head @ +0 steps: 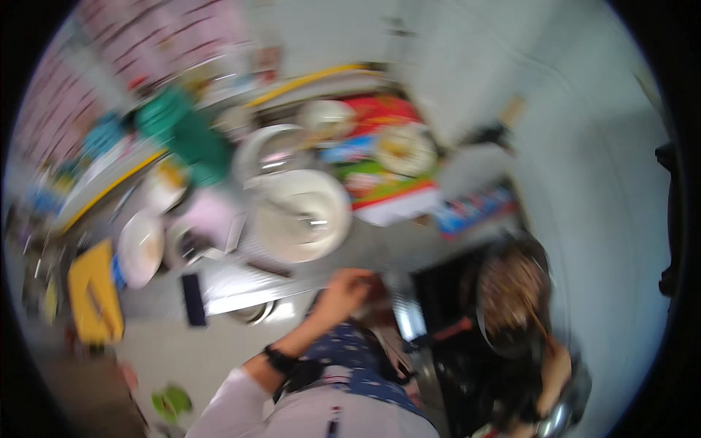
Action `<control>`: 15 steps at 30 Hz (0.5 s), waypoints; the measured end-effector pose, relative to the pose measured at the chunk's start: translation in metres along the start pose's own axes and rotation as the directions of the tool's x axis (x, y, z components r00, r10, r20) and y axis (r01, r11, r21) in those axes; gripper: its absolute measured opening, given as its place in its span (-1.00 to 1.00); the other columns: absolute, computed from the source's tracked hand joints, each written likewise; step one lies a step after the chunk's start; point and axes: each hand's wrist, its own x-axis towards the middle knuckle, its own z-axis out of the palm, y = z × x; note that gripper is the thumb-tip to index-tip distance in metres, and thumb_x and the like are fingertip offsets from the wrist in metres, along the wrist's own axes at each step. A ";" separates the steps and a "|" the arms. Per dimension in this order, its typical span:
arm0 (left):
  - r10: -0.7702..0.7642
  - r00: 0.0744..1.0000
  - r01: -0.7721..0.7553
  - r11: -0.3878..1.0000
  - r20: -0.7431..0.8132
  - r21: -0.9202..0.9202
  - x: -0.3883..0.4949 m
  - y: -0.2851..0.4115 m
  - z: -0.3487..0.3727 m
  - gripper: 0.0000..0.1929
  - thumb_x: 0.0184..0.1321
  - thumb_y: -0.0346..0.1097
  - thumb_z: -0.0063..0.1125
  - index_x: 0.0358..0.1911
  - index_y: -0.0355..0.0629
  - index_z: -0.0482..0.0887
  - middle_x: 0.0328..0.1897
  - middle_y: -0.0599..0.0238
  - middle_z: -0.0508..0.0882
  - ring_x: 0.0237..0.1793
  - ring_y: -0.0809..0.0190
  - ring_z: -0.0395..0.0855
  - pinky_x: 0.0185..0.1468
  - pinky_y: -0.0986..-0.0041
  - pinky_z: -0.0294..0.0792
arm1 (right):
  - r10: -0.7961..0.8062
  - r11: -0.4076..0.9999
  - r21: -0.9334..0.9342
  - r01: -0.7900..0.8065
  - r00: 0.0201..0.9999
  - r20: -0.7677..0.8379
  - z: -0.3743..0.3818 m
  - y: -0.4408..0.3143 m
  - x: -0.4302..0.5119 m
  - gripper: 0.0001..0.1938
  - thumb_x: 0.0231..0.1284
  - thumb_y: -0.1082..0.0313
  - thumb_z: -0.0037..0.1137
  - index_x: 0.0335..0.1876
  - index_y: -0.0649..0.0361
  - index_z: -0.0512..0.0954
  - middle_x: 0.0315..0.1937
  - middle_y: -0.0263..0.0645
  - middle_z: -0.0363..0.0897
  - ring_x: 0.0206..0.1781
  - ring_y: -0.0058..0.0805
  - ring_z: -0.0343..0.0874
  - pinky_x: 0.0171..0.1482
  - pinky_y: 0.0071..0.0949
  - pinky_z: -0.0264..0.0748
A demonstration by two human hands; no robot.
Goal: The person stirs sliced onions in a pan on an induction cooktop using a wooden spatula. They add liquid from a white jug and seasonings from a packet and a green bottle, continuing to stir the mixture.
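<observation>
The picture is blurred. Low at the right, my right hand grips a thin stick-like utensil, perhaps chopsticks, whose far end reaches into a pan of brownish food on the black cooktop. Over the counter's front edge is my left hand, fingers bent, beside a dark reddish object; whether it touches or holds that object cannot be told. The pan's handle points left, towards my body. A large white bowl with a shiny utensil in it stands beyond my left hand.
Left on the counter are a white bowl, a yellow board with a knife-like object, and a dark phone-like slab. A green container stands farther back. A plate of food rests on colourful packaging. A wall borders the cooktop.
</observation>
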 end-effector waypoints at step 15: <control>-0.217 0.963 0.231 0.970 0.162 -0.071 0.009 0.005 -0.008 -0.69 0.25 -0.41 0.13 0.06 -0.26 0.59 -0.05 0.27 0.63 -0.13 0.35 0.56 -0.03 0.50 0.44 | -0.154 0.936 0.255 0.242 0.935 -0.320 -0.029 -0.032 -0.013 -0.70 0.26 0.33 0.10 0.07 -0.17 0.64 -0.38 -0.04 0.66 -0.28 -0.03 0.65 -0.25 -0.10 0.55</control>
